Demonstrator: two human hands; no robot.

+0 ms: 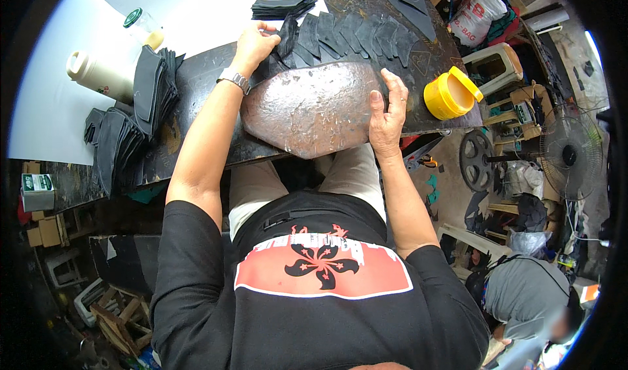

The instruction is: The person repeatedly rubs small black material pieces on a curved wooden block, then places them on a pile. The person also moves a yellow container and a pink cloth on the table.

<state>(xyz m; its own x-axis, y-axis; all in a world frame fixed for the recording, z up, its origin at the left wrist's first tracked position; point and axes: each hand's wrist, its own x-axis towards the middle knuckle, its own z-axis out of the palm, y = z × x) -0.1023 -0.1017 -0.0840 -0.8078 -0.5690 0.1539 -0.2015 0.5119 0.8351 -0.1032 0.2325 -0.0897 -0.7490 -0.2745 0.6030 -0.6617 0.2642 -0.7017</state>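
Note:
A worn brown slab (314, 108) with an angular outline lies at the table's near edge, above my lap. My left hand (256, 46), with a metal watch on its wrist, is beyond the slab's far left corner. Its fingers are closed on a black leather piece (286, 38). To the right of that piece, several cut black leather pieces (353, 35) lie overlapped in a fanned row. My right hand (388, 114) rests against the slab's right edge, fingers stretched and thumb apart, holding nothing.
An open yellow tub (447, 95) stands near the table's right edge. Stacked black pieces (282, 6) lie at the back; more stacks (154, 92) are on the left, by a cream flask (98, 74) and a glass jar (145, 30). Another person (526, 295) is at lower right, near a fan (570, 153).

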